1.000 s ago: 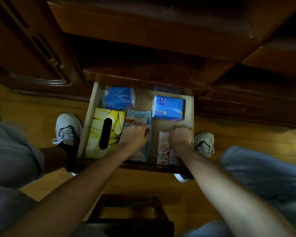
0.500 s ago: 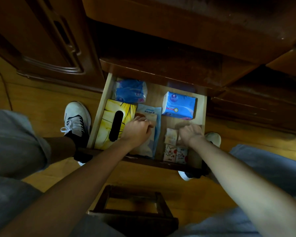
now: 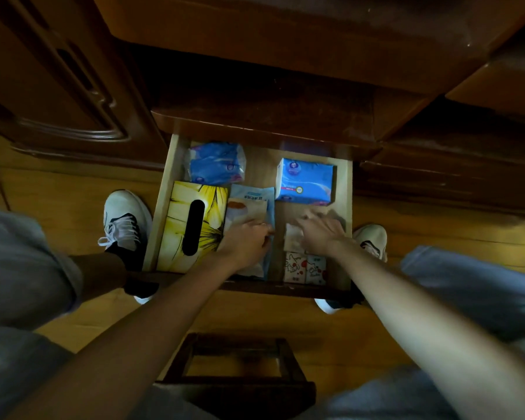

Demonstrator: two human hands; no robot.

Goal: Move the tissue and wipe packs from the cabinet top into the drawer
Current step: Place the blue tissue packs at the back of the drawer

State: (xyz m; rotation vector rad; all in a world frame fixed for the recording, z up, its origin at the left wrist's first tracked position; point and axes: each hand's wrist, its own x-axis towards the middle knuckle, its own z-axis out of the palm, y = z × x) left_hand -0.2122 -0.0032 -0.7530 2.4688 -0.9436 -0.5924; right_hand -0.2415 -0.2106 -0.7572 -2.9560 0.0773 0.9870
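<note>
Drawer (image 3: 343, 189), contents: yellow tissue box (image 3: 194, 225) lying near left; blue pack (image 3: 215, 163) far left; blue tissue pack (image 3: 305, 181) far right; wipe pack (image 3: 250, 204) sitting centre; small patterned packs (image 3: 305, 268) near right. My left hand (image 3: 247, 242) is resting on the wipe pack, fingers curled. My right hand (image 3: 322, 231) is pressing, fingers spread, on a pale pack (image 3: 293, 239). I am judging it best to nudge packs flat and square.

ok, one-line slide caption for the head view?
Both hands arrange tissue packs in the open drawer.
</note>
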